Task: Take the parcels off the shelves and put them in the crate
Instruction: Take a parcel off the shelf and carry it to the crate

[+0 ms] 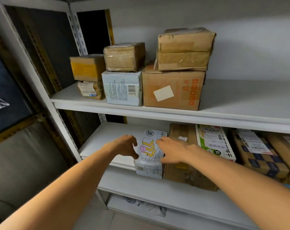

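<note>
A white parcel (149, 146) printed with a cartoon of yellow blocks lies on the middle shelf (107, 140), jutting over its front edge. My left hand (124, 146) is at the parcel's left edge, with curled fingers and thumb touching that side. My right hand (172, 151) lies on the parcel's right side, fingers stretched flat over the top and thumb at the front corner. To the right on the same shelf lie a brown carton (182, 171), a green-and-white box (214, 141) and a checked brown parcel (260, 155). No crate is in view.
The upper shelf (240, 100) carries several stacked cardboard parcels, among them a white box (122, 87) and a large orange-printed carton (172, 89). A crumpled white bag (147, 206) lies on the bottom shelf. A slotted metal upright (61, 123) and dark panels stand to the left.
</note>
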